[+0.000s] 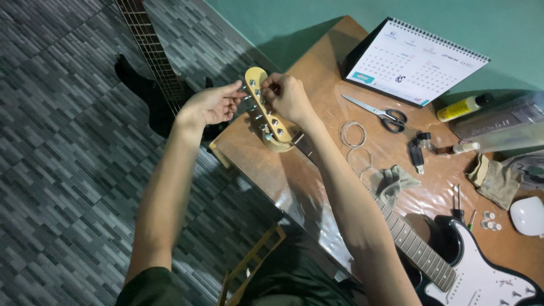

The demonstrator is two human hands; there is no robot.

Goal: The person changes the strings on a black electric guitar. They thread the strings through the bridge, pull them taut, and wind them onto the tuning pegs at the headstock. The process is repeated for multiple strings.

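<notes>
Fingers of the left hand (212, 105) pinch a tuning peg on the pale guitar headstock (266, 110), which juts over the table (323, 73) edge; the right hand (286, 96) pinches at its tuner posts. Scissors (379, 113) lie nearby.

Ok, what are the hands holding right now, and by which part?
Both hands are on the guitar headstock: the left hand pinches a tuning key at its edge, and the right hand fingers a tuning post on its face. Any string there is too fine to see.
</notes>
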